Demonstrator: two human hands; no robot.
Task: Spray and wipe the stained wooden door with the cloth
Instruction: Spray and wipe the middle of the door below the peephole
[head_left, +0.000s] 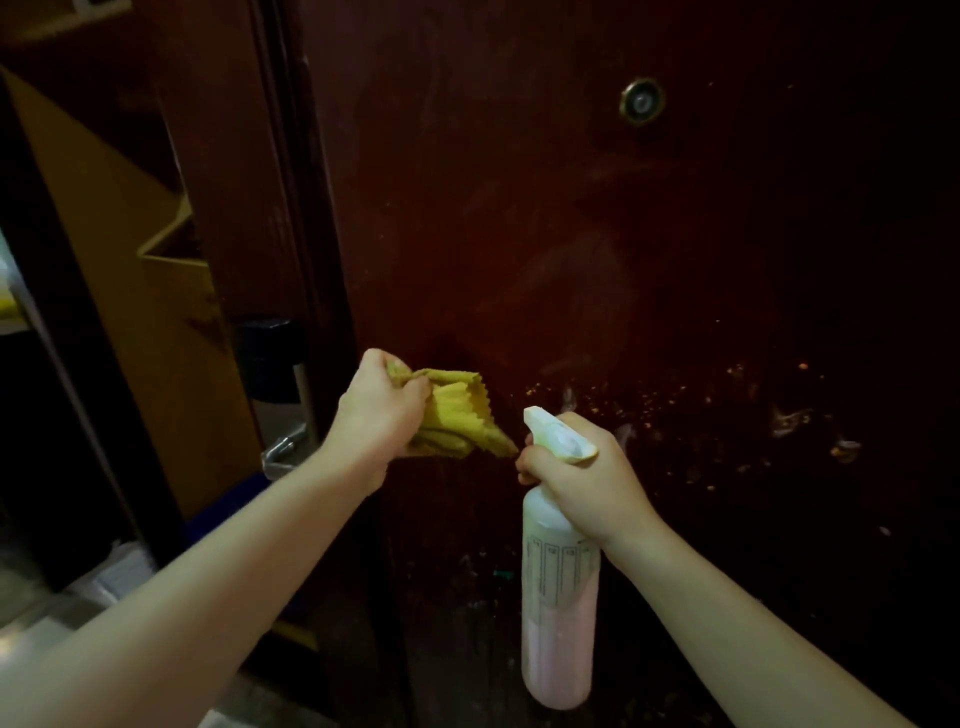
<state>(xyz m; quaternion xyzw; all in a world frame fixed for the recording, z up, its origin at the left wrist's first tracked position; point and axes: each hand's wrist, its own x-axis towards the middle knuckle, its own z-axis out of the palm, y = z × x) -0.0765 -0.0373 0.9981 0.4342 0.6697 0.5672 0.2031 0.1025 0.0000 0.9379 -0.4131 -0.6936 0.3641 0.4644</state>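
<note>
Gripping, right hand: the right hand is wrapped round the neck of a spray bottle, fingers curled at the trigger under the white spray head; grip closed on the bottle.
Bottle: translucent, upright, pale pink liquid in its lower part, printed scale lines on the wall; nozzle points up and left toward the door.
Left hand: the left hand clutches a bunched yellow cloth, fingers curled tightly into the folds; grip closed on the cloth.
Cloth position: held in front of the door's left part, just left of the bottle's nozzle; whether it touches the door cannot be told.
Door: dark red-brown wooden door fills the view behind both hands.
Stains: orange-brown specks and pale smears lie on the door to the right of the spray head; faint hazy streaks higher up.
Peephole: round brass peephole in the upper door.
Left edge: metal handle below a dark lock body, beside the door frame.
Beyond frame: cardboard box leaning at far left.
</note>
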